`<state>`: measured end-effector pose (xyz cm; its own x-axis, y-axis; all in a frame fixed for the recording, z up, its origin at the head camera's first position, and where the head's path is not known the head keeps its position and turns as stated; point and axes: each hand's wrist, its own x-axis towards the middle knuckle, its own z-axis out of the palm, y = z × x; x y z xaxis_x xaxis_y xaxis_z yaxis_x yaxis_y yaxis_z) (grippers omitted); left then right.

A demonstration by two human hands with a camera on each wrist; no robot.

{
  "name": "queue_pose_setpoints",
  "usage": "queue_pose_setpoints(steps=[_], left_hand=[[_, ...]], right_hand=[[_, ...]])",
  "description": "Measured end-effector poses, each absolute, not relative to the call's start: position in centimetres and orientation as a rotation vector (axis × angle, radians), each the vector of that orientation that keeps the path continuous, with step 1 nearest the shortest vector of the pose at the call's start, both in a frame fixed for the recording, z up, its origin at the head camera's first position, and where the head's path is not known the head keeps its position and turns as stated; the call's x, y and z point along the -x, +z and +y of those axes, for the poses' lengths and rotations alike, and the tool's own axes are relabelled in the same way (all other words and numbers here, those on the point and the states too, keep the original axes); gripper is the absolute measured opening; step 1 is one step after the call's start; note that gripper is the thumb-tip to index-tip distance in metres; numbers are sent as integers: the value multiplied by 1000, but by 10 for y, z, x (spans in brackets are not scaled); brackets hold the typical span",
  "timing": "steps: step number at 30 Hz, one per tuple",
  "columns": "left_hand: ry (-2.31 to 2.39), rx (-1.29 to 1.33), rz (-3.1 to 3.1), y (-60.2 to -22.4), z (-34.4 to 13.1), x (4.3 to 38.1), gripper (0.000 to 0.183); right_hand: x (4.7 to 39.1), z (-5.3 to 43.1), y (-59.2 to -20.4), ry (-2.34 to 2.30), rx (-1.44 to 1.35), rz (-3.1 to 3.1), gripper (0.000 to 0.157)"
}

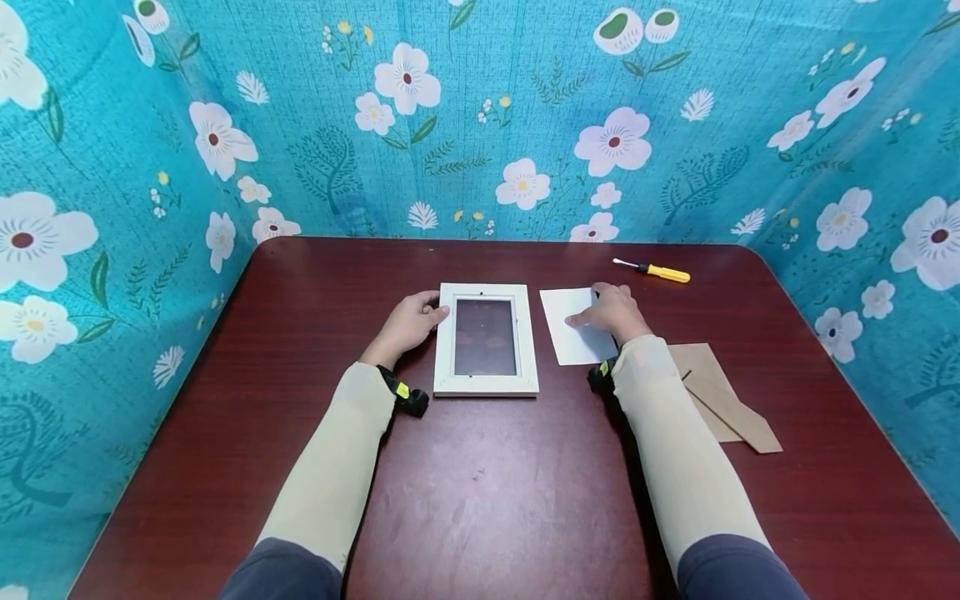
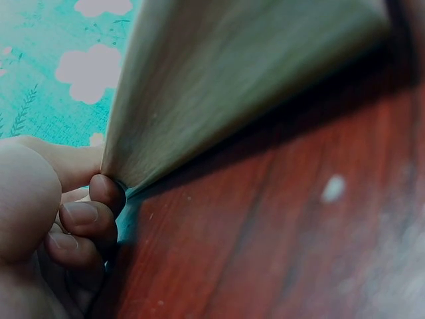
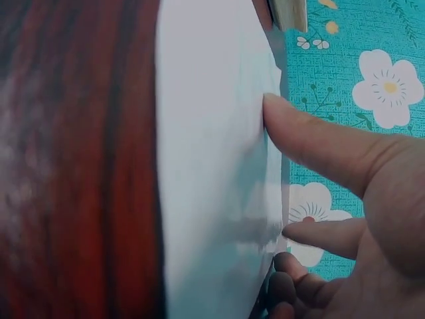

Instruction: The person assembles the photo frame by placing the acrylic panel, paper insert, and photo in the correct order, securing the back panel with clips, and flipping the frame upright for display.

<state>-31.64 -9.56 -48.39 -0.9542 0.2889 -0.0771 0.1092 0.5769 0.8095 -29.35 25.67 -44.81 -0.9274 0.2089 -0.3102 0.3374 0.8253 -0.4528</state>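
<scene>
A white picture frame (image 1: 487,384) lies flat on the dark red table, small dark tabs around its inner edge. My left hand (image 1: 408,326) grips its left side, thumb on top. Close up in the left wrist view, thumb and curled fingers pinch the edge of the picture frame (image 2: 219,73), which is tilted in that view. Just right of the frame is a white sheet (image 1: 566,337), with my right hand (image 1: 613,312) holding its right side. The right thumb lies on the face of the sheet (image 3: 212,146), while the other fingers are at its edge, partly hidden behind it.
A yellow-handled screwdriver (image 1: 663,273) lies at the back right of the table (image 1: 480,492). Beside the right forearm rests a brown backing board (image 1: 701,362) with a stand leg (image 1: 738,412), partly covered by the sleeve. Blue flowered cloth (image 1: 465,108) surrounds the table's back and sides.
</scene>
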Motion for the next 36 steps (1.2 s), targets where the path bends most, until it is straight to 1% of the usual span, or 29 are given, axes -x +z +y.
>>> queue_pose_setpoints(steps=[4, 9, 16, 19, 23, 30, 34, 36], left_hand=[[1310, -327, 2609, -484, -95, 316, 54], [1298, -320, 2604, -483, -95, 316, 55], [1295, -312, 2610, -483, -95, 315, 55], [1291, -318, 2616, -483, -95, 316, 55], [1292, -318, 2619, -484, -95, 316, 55], [1326, -317, 2601, -485, -95, 315, 54], [1330, -322, 2601, -485, -95, 315, 54], [1325, -320, 2604, -485, -95, 315, 54]], right_hand=[[293, 258, -447, -767, -436, 2731, 99], [293, 260, -444, -789, -445, 2694, 92], [294, 260, -445, -764, -429, 2697, 99], [293, 260, -445, -764, -441, 2689, 93], [292, 260, -444, -781, -448, 2673, 80], [290, 258, -441, -714, -395, 2714, 80], [289, 258, -440, -729, -417, 2716, 75], [288, 257, -441, -749, -428, 2713, 76]])
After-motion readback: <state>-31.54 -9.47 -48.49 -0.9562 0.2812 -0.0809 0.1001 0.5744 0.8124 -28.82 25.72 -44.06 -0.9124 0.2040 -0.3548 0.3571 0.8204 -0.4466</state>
